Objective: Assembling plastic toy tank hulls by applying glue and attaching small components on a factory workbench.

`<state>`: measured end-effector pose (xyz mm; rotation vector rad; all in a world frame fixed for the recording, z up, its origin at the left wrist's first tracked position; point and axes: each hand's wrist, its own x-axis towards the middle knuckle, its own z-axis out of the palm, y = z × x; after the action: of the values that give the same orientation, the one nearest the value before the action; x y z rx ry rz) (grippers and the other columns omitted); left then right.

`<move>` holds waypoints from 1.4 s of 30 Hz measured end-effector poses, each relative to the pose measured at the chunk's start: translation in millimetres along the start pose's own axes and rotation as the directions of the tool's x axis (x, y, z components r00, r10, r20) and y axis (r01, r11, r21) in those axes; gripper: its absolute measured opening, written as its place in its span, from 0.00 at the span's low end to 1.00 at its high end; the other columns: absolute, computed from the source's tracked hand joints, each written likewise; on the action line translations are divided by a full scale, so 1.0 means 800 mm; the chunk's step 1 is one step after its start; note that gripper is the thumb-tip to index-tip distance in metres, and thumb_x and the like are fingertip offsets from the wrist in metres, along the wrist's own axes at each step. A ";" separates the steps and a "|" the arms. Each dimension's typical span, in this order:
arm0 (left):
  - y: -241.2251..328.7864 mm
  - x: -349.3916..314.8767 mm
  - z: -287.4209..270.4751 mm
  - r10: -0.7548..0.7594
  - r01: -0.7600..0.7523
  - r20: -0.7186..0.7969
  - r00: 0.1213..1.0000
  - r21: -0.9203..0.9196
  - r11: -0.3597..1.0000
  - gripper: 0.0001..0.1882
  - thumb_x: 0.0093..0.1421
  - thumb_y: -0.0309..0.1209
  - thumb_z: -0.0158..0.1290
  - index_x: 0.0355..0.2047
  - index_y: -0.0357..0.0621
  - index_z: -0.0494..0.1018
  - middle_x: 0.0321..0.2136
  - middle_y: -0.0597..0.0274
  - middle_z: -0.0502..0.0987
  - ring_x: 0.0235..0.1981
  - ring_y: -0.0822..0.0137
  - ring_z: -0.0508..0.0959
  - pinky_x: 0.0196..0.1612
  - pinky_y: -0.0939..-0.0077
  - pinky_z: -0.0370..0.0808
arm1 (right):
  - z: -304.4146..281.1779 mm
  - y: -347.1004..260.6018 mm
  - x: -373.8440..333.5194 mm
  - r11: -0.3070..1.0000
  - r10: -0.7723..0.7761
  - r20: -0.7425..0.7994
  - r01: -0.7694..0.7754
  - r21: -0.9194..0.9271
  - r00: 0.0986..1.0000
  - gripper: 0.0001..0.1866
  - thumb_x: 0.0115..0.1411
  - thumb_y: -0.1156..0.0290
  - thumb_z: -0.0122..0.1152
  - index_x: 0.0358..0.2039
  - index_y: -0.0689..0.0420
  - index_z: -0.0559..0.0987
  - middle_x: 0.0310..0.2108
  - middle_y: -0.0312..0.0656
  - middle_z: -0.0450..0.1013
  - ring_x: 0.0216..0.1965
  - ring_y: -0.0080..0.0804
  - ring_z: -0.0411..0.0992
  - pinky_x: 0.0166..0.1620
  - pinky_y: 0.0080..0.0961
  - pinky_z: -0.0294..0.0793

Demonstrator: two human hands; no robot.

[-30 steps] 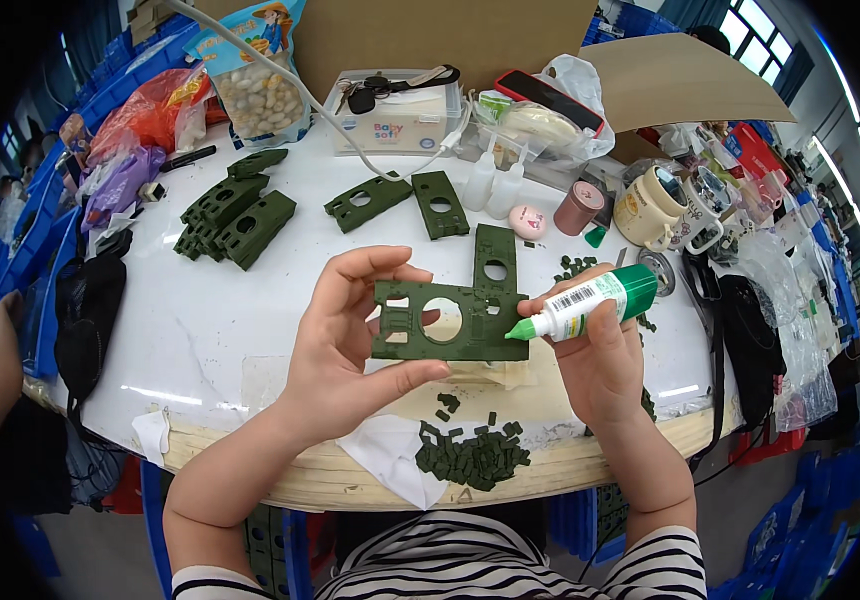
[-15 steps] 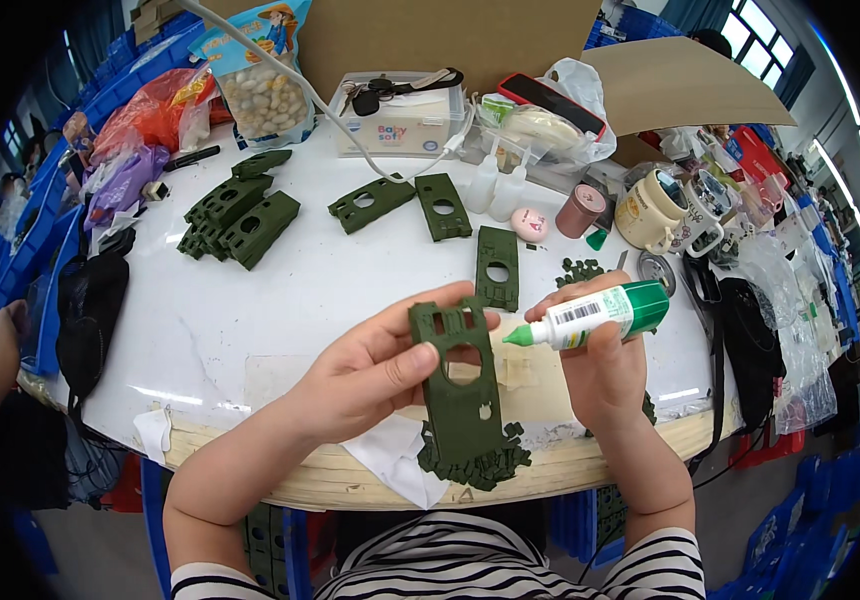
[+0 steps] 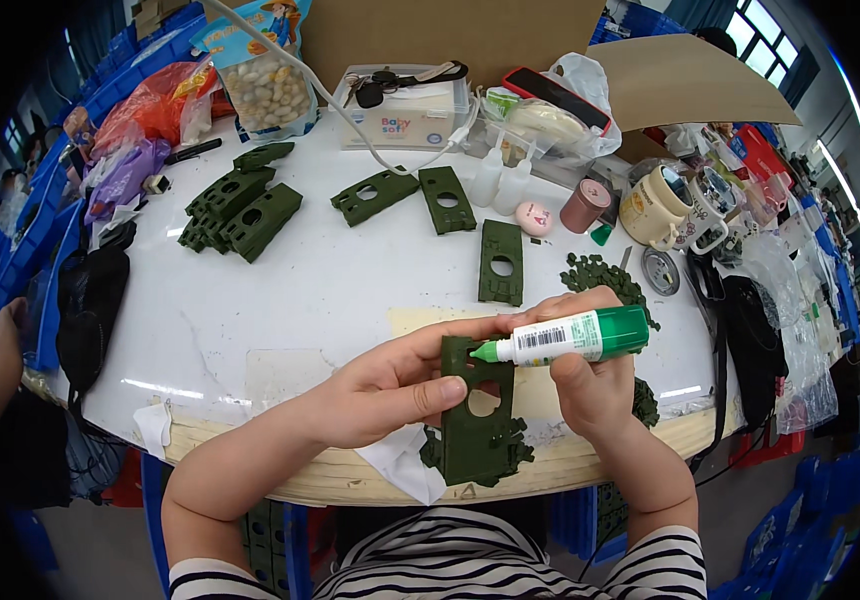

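My left hand (image 3: 380, 390) grips a dark green plastic model-tank hull part (image 3: 470, 445), thumb on its face beside the round hole. In my right hand (image 3: 595, 395) lies a white glue bottle (image 3: 565, 341) with a green base, held sideways. Its green pointed tip is at the slotted upper end of the hull part; whether it touches, I cannot tell. Small dark green pieces (image 3: 522, 453) lie behind the part's lower end at the table edge. A similar hull part (image 3: 500, 285) rests flat beyond my hands, and two more, including one hull part (image 3: 446, 205), lie farther back.
At the left is a stack of hull parts (image 3: 240, 215). A heap of small green pieces (image 3: 610, 282) sits to the right, near a tape roll (image 3: 661, 271). Mugs (image 3: 653, 210), a pink cylinder (image 3: 584, 207) and a clear box (image 3: 400, 118) stand at the back.
The hull part has moved down and slightly right and is turned more upright. The glue bottle has come left and down, bringing its tip to the part's upper end.
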<state>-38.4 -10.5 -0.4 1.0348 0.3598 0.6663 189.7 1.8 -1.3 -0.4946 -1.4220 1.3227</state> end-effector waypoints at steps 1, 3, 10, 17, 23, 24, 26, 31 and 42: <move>0.000 0.000 0.000 -0.003 0.003 0.000 1.000 0.000 1.000 0.30 0.70 0.34 0.44 0.68 0.44 0.48 0.56 0.60 0.65 0.54 0.70 0.70 0.53 0.71 0.73 | 0.000 0.001 0.000 1.000 -0.005 0.000 0.005 -0.004 1.000 0.20 0.57 0.71 0.67 0.45 0.62 0.68 0.44 0.49 0.75 0.45 0.33 0.76 0.46 0.29 0.78; 0.000 0.000 -0.001 -0.010 0.010 0.003 1.000 0.000 1.000 0.30 0.70 0.34 0.44 0.68 0.44 0.48 0.56 0.60 0.65 0.54 0.70 0.70 0.52 0.71 0.73 | -0.002 0.002 -0.001 1.000 -0.016 -0.002 0.016 -0.015 1.000 0.20 0.57 0.72 0.67 0.45 0.62 0.69 0.44 0.49 0.75 0.44 0.32 0.76 0.46 0.28 0.78; -0.001 0.001 0.000 -0.002 0.002 0.003 1.000 -0.009 1.000 0.30 0.70 0.34 0.44 0.68 0.44 0.48 0.55 0.59 0.66 0.54 0.69 0.70 0.53 0.69 0.73 | 0.000 0.001 0.000 0.998 -0.021 -0.011 0.021 -0.054 1.000 0.20 0.56 0.71 0.68 0.45 0.62 0.70 0.42 0.47 0.75 0.42 0.30 0.76 0.45 0.26 0.78; 0.000 0.001 0.000 -0.002 0.002 0.006 1.000 -0.018 1.000 0.30 0.69 0.34 0.44 0.68 0.44 0.48 0.55 0.59 0.66 0.55 0.68 0.69 0.54 0.68 0.72 | 0.000 0.002 -0.001 0.997 -0.022 -0.023 0.020 -0.071 1.000 0.20 0.56 0.71 0.68 0.45 0.62 0.70 0.42 0.46 0.75 0.43 0.29 0.76 0.46 0.26 0.77; -0.001 0.001 0.000 -0.008 0.008 0.000 1.000 -0.013 1.000 0.30 0.69 0.34 0.44 0.68 0.45 0.48 0.56 0.59 0.66 0.55 0.68 0.69 0.54 0.67 0.72 | 0.000 0.002 -0.001 0.997 -0.022 -0.024 0.020 -0.075 0.999 0.20 0.56 0.70 0.69 0.45 0.62 0.70 0.42 0.46 0.75 0.43 0.29 0.76 0.47 0.26 0.76; -0.001 0.000 0.000 -0.009 0.009 0.001 1.000 -0.010 1.000 0.30 0.69 0.34 0.44 0.68 0.45 0.48 0.56 0.59 0.66 0.55 0.68 0.69 0.54 0.67 0.72 | 0.000 0.002 -0.001 0.997 -0.024 -0.020 0.022 -0.078 1.000 0.20 0.56 0.70 0.69 0.45 0.62 0.70 0.42 0.46 0.75 0.43 0.29 0.76 0.47 0.26 0.76; -0.001 0.001 0.000 -0.008 0.008 -0.003 1.000 -0.015 1.000 0.30 0.69 0.34 0.44 0.68 0.45 0.48 0.55 0.60 0.66 0.55 0.68 0.69 0.53 0.68 0.73 | 0.000 0.002 -0.001 0.996 -0.026 -0.014 0.025 -0.084 1.000 0.20 0.56 0.70 0.68 0.45 0.62 0.70 0.42 0.46 0.75 0.43 0.29 0.76 0.47 0.26 0.76; -0.001 0.000 -0.001 -0.020 0.020 -0.007 1.000 -0.013 1.000 0.30 0.69 0.35 0.44 0.68 0.45 0.49 0.55 0.60 0.66 0.54 0.69 0.70 0.52 0.70 0.73 | 0.002 0.002 -0.001 0.998 -0.012 -0.031 0.009 -0.064 0.999 0.20 0.57 0.67 0.68 0.44 0.62 0.70 0.42 0.46 0.75 0.43 0.29 0.76 0.46 0.26 0.76; -0.001 0.000 -0.005 -0.037 0.038 0.008 0.999 -0.049 0.998 0.29 0.70 0.34 0.43 0.68 0.43 0.49 0.55 0.59 0.66 0.54 0.69 0.70 0.53 0.69 0.73 | 0.002 0.004 0.001 0.999 -0.037 0.015 0.037 -0.034 0.999 0.21 0.57 0.64 0.67 0.44 0.63 0.70 0.43 0.49 0.75 0.44 0.32 0.76 0.47 0.29 0.76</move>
<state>-40.8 -8.1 -3.1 0.9813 0.3542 0.6348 186.8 2.6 -3.8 -0.4802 -1.4610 1.2765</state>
